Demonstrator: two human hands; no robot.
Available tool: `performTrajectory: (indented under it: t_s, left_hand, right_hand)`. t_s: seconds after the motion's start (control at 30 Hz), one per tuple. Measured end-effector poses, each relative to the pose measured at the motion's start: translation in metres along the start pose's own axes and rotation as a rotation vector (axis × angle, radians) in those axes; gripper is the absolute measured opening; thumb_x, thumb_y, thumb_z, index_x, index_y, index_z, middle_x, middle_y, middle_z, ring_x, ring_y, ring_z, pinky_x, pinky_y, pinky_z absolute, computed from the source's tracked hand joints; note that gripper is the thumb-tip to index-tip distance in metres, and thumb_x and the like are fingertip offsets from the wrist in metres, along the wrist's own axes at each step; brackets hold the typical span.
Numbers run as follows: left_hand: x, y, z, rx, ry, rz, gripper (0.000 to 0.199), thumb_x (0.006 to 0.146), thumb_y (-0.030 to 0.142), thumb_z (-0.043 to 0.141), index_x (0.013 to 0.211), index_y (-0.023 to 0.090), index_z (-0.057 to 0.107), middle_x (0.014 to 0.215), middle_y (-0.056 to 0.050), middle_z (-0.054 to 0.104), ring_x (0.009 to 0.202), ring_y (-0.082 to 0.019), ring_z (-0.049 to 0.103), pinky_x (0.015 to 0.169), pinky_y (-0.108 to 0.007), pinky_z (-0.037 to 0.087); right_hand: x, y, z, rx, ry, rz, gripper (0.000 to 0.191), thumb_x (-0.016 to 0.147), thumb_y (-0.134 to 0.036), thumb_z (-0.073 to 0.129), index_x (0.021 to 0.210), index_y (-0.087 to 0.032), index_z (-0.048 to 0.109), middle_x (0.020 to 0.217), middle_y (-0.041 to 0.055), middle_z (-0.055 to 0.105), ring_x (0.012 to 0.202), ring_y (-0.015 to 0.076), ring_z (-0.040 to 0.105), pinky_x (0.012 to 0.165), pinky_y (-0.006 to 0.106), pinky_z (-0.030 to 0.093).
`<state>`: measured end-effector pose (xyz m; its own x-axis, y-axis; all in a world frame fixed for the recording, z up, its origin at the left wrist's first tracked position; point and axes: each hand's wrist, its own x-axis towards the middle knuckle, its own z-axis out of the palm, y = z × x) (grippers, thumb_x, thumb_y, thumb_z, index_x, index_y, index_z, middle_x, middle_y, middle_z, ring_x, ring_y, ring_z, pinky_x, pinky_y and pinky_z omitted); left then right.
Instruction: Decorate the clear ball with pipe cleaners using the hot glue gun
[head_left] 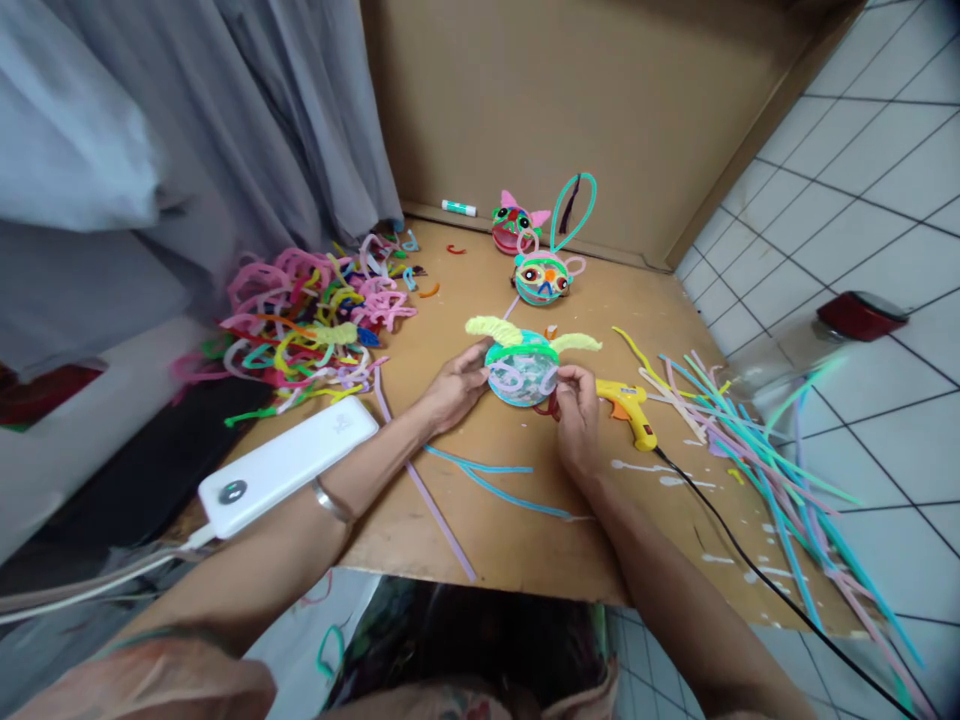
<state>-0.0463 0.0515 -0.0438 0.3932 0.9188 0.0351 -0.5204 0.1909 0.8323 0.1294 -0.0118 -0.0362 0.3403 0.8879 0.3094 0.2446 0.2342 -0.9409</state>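
While our left hand (457, 390) and right hand (578, 415) pinch the ball (529, 372) at opposite edges, it lies between them.

The single view came from a camera worn on the person's head, which looked forward and down over both forearms to the left hand (456, 388) and the right hand (577, 415) near the middle of the picture. It sat close above the near edge of the tabletop (495, 545), so that the forearms loomed large at the bottom while the brown back panel (555, 110) stood farther off, facing the lens. The wide view took in the grey curtain (285, 110) at left and white tiles (870, 140) at right, and shared its scene with no second view.
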Motion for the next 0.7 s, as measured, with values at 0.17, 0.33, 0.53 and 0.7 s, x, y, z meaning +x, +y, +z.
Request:
performTrajectory:
  t_s: [0.17, 0.33, 0.53, 0.7]
  left_hand:
    - [-0.0033, 0.0014, 0.0014, 0.032, 0.025, -0.012, 0.059, 0.066, 0.026, 0.082, 0.122, 0.019, 0.066, 0.131, -0.011, 0.068, 0.134, -0.029, 0.055, 0.116, -0.044, 0.039]
    - [-0.006, -0.0022, 0.0018, 0.041, 0.058, -0.001, 0.054, 0.068, 0.027, 0.08, 0.12, 0.02, 0.066, 0.131, -0.01, 0.068, 0.133, -0.029, 0.055, 0.115, -0.044, 0.041]
    - [-0.0073, -0.0049, 0.0053, 0.008, 0.074, 0.009, 0.054, 0.067, 0.027, 0.081, 0.118, 0.019, 0.066, 0.131, -0.011, 0.067, 0.133, -0.029, 0.056, 0.115, -0.044, 0.04]
    - [-0.0065, -0.0061, 0.0093, 0.002, 0.043, 0.031, 0.055, 0.067, 0.025, 0.08, 0.119, 0.018, 0.066, 0.133, -0.011, 0.066, 0.132, -0.03, 0.055, 0.116, -0.044, 0.039]
  right_hand:
    - [-0.0031, -0.0027, -0.0016, 0.058, -0.055, 0.027, 0.024, 0.09, -0.043, 0.049, 0.105, -0.025, 0.052, 0.09, 0.0006, 0.061, 0.072, 0.0156, 0.057, 0.064, 0.029, 0.051]
    - [-0.0043, 0.0024, -0.0049, -0.031, -0.064, 0.004, 0.028, 0.088, -0.047, 0.055, 0.108, -0.027, 0.056, 0.095, 0.0036, 0.062, 0.084, 0.021, 0.06, 0.073, 0.036, 0.055]
    - [-0.0066, 0.0028, -0.0066, -0.136, -0.025, -0.057, 0.03, 0.086, -0.048, 0.06, 0.108, -0.027, 0.058, 0.103, 0.0052, 0.06, 0.095, 0.0236, 0.058, 0.085, 0.041, 0.053]
    - [-0.0088, -0.0006, -0.0031, -0.187, -0.021, -0.126, 0.041, 0.08, -0.048, 0.068, 0.109, -0.025, 0.052, 0.107, 0.0045, 0.054, 0.098, 0.0211, 0.056, 0.091, 0.04, 0.05]
